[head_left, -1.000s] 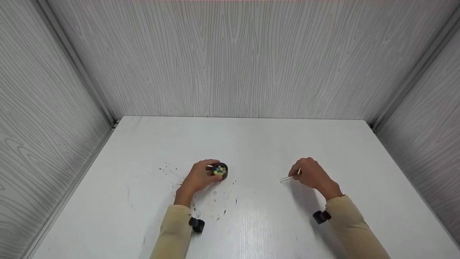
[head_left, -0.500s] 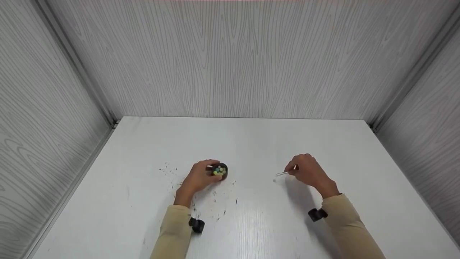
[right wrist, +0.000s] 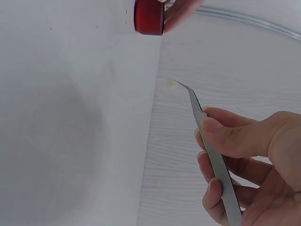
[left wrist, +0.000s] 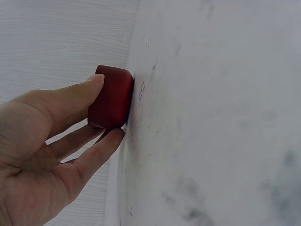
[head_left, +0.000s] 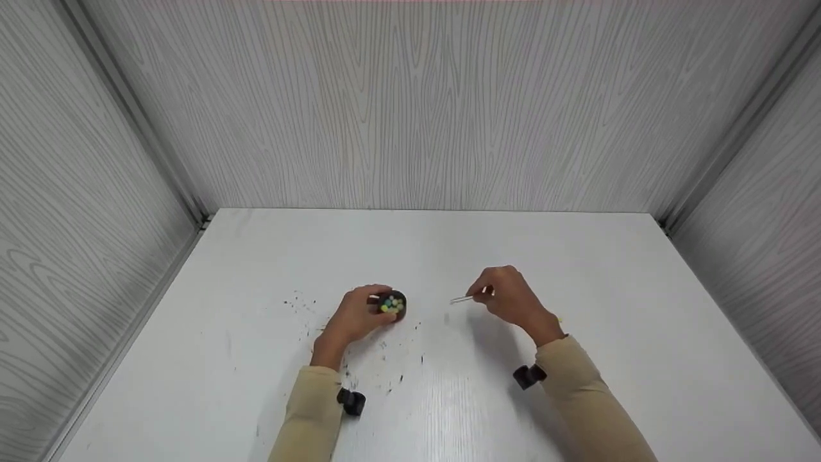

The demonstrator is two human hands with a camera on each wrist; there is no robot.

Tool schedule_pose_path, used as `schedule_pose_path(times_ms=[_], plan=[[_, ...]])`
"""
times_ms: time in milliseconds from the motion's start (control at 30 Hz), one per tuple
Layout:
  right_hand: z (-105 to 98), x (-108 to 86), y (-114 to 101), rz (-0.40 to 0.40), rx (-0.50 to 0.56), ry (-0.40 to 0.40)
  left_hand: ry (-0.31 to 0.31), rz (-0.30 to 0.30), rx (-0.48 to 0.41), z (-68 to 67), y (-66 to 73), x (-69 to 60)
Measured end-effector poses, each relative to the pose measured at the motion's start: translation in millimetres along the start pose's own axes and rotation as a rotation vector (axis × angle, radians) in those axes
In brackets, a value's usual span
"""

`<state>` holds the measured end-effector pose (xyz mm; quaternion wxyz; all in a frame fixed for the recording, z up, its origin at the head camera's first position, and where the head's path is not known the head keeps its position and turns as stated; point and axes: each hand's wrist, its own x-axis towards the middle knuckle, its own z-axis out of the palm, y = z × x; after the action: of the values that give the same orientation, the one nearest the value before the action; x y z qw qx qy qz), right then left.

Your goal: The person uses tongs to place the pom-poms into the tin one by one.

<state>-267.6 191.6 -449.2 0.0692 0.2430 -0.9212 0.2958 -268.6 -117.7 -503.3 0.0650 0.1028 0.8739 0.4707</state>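
Observation:
My left hand (head_left: 357, 314) grips a small round cup (head_left: 403, 312) that stands on the white table. The cup looks dark in the head view and glossy red (left wrist: 115, 96) in the left wrist view. Several small yellow, green and blue balls (head_left: 392, 303) lie inside it. To the right, my right hand (head_left: 511, 297) pinches steel tweezers (right wrist: 216, 162) with a bent, fine point. At their tip is a pale yellowish ball (right wrist: 171, 83), faint in the head view. The tweezers are above the table, a short way right of the cup and apart from it.
A small yellow thing (head_left: 560, 319) lies on the white table (head_left: 308, 244), partly behind the right wrist. Dark specks and smudges (head_left: 385, 359) mark the surface around the left hand. Grey wood-grain walls (head_left: 410, 102) stand at the back and both sides.
My right hand has moved left with the tweezers, nearer to the cup. A small yellow thing has come into sight behind the right wrist. The left hand and cup have stayed in place.

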Motion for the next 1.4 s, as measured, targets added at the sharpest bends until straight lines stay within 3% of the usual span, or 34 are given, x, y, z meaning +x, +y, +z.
schedule_pose_path(times_ms=[600, 1400], plan=[[55, 34.7, -34, -0.052, 0.037, 0.035, 0.014, -0.020, 0.018, 1.9, 2.3, -0.9], [87, 53.6, -46, -0.102, 0.018, 0.025, 0.011, 0.058, 0.027, 0.2, -0.2, 0.3]])
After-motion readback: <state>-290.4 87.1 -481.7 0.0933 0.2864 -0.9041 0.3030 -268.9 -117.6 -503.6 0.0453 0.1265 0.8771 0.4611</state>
